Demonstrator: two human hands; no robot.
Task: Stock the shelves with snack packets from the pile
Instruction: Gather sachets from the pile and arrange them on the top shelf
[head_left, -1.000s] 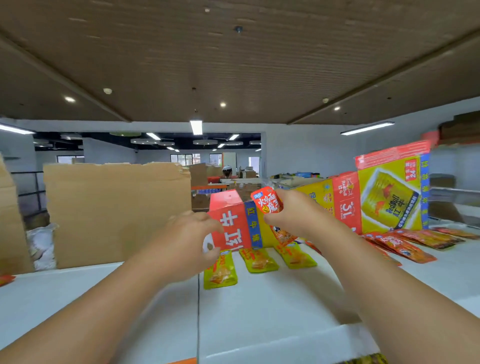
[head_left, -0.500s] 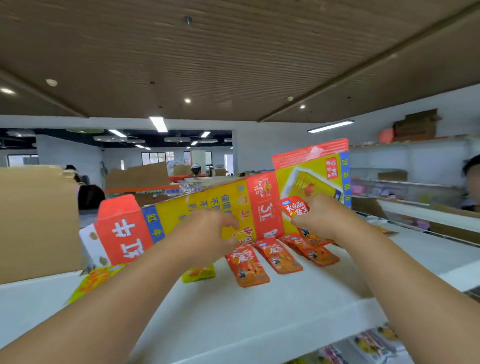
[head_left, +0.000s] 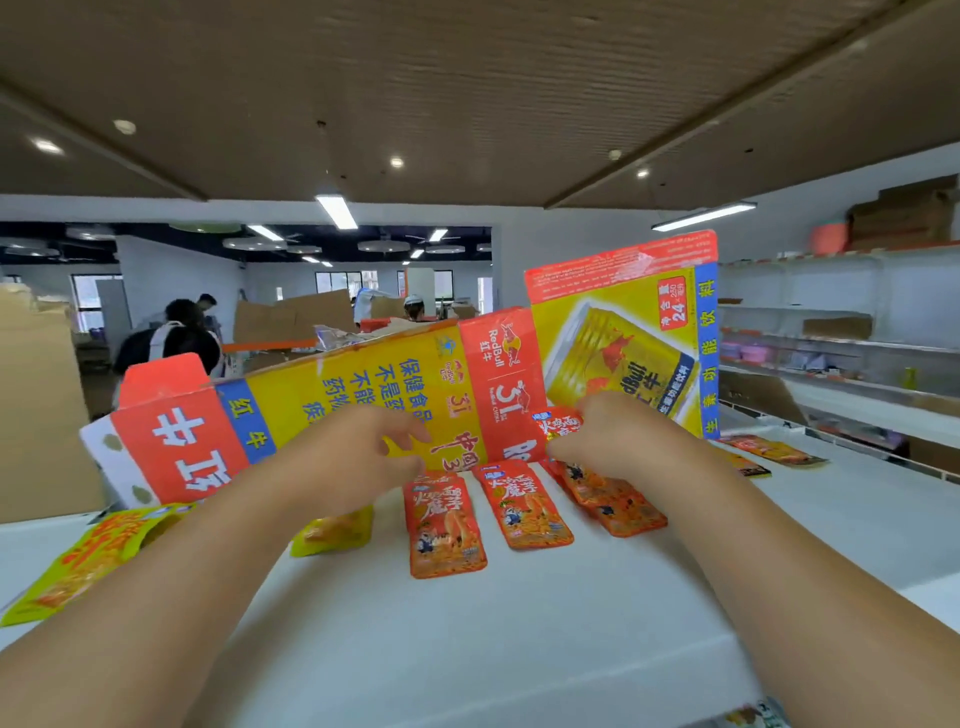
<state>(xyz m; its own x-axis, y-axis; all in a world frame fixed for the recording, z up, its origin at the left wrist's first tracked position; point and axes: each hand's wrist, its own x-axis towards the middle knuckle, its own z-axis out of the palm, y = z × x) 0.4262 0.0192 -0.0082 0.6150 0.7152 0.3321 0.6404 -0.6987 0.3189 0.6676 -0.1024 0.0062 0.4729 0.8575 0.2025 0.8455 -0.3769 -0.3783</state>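
Held packet: red snack packet (head_left: 560, 423), pinched in the right grip (head_left: 621, 441) over the back of the shelf, just in front of the carton. Its top edge sticks up past the fingers and its lower end slants down toward the shelf, right of the laid row.
Right grip: closed on the held packet, thumb and fingers pinching its upper part.
Left grip (head_left: 353, 460): relaxed, fingers loosely curved and nothing between them. It is in front of the carton; contact with the carton cannot be told.
Packet look: glossy red-orange pouch with white and yellow lettering, a small blue tag at the top corner and a cartoon print. Text too blurred to read.
Laid row: left red packet (head_left: 444, 530) and middle red packet (head_left: 524, 509) lie flat side by side, tops toward the carton, a narrow gap between them.
Yellow stock: small yellow packet (head_left: 332, 532), partly hidden by the left forearm; large yellow packet (head_left: 78, 566) at the shelf's left end.
Far packets (head_left: 769, 449): red-orange, flat, beyond the right arm.
Carton (head_left: 374, 395): flattened drinks box in yellow, red and blue, standing on edge along the back, tilted.
Shelf (head_left: 467, 649): white, flat, matt top.
Room: brown slatted ceiling, strip lights and spots. White wall shelving (head_left: 831, 332) at right with cardboard boxes on top. Cardboard sheets and people far left.
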